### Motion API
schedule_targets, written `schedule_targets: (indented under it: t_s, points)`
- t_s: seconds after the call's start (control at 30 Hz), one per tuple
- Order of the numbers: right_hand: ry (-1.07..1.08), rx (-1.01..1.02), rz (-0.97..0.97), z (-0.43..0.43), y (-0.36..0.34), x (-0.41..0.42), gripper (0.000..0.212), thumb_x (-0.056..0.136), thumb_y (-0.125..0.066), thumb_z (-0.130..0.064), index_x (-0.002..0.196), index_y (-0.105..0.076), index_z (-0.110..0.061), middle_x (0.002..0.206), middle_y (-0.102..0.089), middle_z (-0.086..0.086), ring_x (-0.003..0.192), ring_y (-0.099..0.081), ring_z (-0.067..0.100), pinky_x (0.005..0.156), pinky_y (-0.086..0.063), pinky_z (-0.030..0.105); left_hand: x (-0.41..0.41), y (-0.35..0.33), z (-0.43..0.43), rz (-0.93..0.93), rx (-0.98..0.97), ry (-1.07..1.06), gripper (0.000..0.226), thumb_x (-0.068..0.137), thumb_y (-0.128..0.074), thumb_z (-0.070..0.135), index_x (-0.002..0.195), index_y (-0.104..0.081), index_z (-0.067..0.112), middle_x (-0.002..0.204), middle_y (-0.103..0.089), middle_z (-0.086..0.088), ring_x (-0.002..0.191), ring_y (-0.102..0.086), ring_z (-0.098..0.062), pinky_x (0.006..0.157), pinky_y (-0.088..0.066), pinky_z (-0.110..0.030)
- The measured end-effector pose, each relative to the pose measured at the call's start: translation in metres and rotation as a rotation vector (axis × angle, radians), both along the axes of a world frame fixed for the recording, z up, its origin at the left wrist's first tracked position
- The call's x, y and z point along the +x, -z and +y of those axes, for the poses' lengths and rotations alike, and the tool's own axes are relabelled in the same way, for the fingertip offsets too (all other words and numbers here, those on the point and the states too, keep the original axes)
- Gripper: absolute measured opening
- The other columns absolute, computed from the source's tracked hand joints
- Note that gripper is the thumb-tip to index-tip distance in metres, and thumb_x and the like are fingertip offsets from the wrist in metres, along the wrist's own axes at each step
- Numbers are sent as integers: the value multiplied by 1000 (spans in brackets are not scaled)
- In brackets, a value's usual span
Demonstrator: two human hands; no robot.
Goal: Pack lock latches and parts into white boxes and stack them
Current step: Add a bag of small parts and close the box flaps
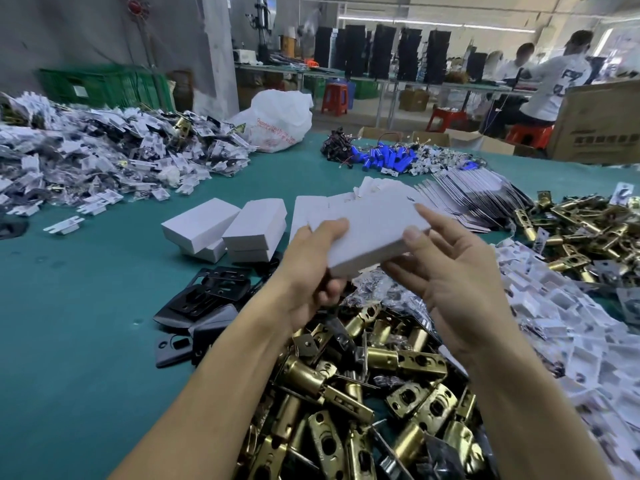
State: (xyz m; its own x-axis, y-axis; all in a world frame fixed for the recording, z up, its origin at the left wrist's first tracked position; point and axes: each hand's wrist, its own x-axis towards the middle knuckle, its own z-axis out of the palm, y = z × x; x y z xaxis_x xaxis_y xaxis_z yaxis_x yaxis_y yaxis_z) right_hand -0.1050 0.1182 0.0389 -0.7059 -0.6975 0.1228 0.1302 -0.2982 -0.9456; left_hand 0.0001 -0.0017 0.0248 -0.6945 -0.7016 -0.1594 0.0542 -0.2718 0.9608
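Observation:
Both hands hold one closed white box (372,225) above the table's middle. My left hand (308,271) grips its near left corner, thumb on top and fingers curled beneath. My right hand (453,271) holds its right end, thumb on the near edge and a fingertip on the top. Below lies a heap of brass lock latches (363,393). Two short stacks of closed white boxes (228,230) stand on the green table (86,323) to the left. Flat unfolded boxes (377,188) lie behind the held one.
Black lock plates (204,303) lie left of my forearm. Bagged small parts are heaped at the far left (104,157) and at the right (571,323). More latches (581,233), leaflets (474,195) and blue batteries (388,157) sit further back. People work at a bench behind.

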Motion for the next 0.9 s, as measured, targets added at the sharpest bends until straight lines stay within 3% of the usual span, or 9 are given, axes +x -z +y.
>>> schedule_targets:
  t_s: [0.07,0.17,0.23,0.33,0.47,0.63,0.77,0.83,0.9]
  points:
    - [-102,40,38,-1,2,5,41,92,-61,-4,116,-61,-38,116,-62,8,90,-74,26,74,-61,32,2,-1,-7,50,3,-81,30,102,-47,37,108,-46,8,54,-51,-1,30,-31,-6,30,-20,-13]
    - [-179,122,84,-1,5,8,57,92,-64,-8,139,-48,-36,119,-61,5,93,-73,28,78,-62,37,11,-2,-26,106,18,-282,25,101,-48,35,93,-49,11,66,-47,-4,32,-29,-6,31,-20,-14]
    - [-190,155,93,0,5,8,51,92,-65,-10,138,-52,-30,116,-64,6,93,-73,27,79,-62,38,18,-1,-45,101,54,-455,21,99,-49,31,91,-44,12,69,-43,-4,35,-31,-7,32,-20,-15]
    - [-204,177,105,3,3,6,37,92,-65,-12,127,-62,-25,109,-69,11,88,-73,26,78,-62,39,27,0,-77,84,177,-637,21,98,-48,27,110,-37,14,68,-36,-4,45,-36,-12,35,-26,-15]
    - [-265,207,120,5,4,5,28,91,-68,-16,116,-68,-26,105,-72,13,80,-73,21,72,-61,32,29,-5,-112,82,213,-769,35,101,-50,23,131,-43,8,78,-42,-5,58,-43,-14,38,-43,-17]
    - [-281,230,136,5,7,2,24,92,-68,-18,114,-69,-26,103,-73,11,79,-72,19,69,-59,29,31,7,-125,110,282,-805,46,100,-62,22,139,-44,6,95,-50,-6,60,-50,-15,41,-52,-20]
    - [-284,238,136,5,7,1,23,91,-67,-18,113,-70,-25,100,-74,9,79,-72,19,68,-58,27,29,20,-118,162,232,-908,90,90,-76,15,154,-13,5,135,-52,-11,65,-63,-15,56,-61,-25]
    - [-284,242,137,5,7,1,21,92,-67,-18,112,-70,-23,100,-74,9,78,-72,19,69,-59,28,26,21,-115,195,207,-892,98,87,-78,10,155,-7,6,130,-51,-10,74,-69,-16,60,-62,-27]
    - [-283,244,138,5,6,1,20,92,-66,-17,111,-71,-22,99,-74,9,78,-71,19,71,-60,29,26,22,-114,184,194,-865,92,88,-77,9,153,-13,5,118,-52,-9,78,-70,-19,58,-61,-27]
